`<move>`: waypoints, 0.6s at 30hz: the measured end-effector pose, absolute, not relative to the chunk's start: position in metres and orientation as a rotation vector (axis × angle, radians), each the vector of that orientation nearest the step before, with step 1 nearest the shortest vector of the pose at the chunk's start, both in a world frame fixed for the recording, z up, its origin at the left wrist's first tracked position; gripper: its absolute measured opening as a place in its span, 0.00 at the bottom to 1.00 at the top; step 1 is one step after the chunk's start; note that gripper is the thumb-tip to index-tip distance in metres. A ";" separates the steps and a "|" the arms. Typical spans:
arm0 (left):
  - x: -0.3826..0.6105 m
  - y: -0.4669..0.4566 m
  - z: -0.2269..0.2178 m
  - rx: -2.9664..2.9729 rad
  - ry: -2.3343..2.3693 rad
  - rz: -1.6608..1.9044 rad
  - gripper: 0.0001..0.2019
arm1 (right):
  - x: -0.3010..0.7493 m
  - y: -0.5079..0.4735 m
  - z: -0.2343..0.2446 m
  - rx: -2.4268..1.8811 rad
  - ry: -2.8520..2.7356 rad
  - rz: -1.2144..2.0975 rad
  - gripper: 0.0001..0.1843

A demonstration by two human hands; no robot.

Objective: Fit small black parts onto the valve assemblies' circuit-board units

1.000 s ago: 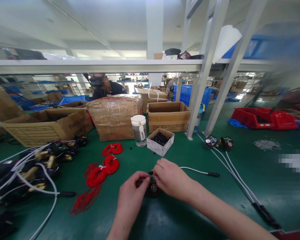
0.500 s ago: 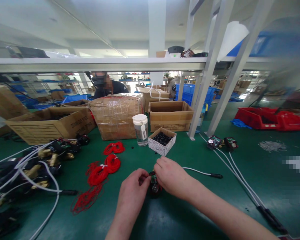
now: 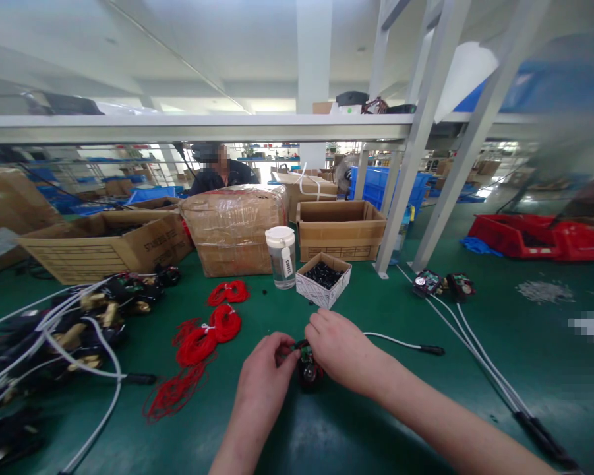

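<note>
A small dark device (image 3: 310,375) with a green circuit board and a round, shiny part is on the green table between my hands. My left hand (image 3: 264,373) pinches at its upper left edge, thumb and forefinger close together beside a short black piece (image 3: 301,344). Curled over the upper right side of the device, my right hand (image 3: 341,346) is closed. Its fingertips are hidden, so what they grip cannot be made out. From behind the right hand a white cable (image 3: 390,338) runs right to a black plug end.
Coils of red wire (image 3: 195,346) and a heap of cabled devices (image 3: 74,323) lie left. Ahead stand a lidded jug (image 3: 281,257), a small box of black parts (image 3: 323,280) and cardboard boxes (image 3: 235,231). Two similar devices (image 3: 428,282) lie right, near metal posts. A person (image 3: 227,171) is behind.
Both hands stay at the device with almost the same grip. The whole view has shifted slightly, so things appear a little further right. The person behind has shifted a bit.
</note>
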State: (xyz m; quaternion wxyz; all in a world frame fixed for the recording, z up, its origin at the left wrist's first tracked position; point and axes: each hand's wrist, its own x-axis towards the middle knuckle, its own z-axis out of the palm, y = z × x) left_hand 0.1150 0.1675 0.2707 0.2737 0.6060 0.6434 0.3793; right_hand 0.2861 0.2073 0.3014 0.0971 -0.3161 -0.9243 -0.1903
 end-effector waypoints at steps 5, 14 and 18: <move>0.118 0.171 0.273 1.698 1.738 1.023 0.10 | 0.285 0.206 0.302 -0.941 -2.753 -0.557 0.01; 0.118 0.173 0.277 1.673 1.713 0.986 0.09 | 0.286 0.206 0.301 -0.981 -2.783 -0.470 0.01; 0.118 0.174 0.276 1.658 1.698 0.993 0.10 | 0.287 0.206 0.301 -0.981 -2.767 -0.467 0.01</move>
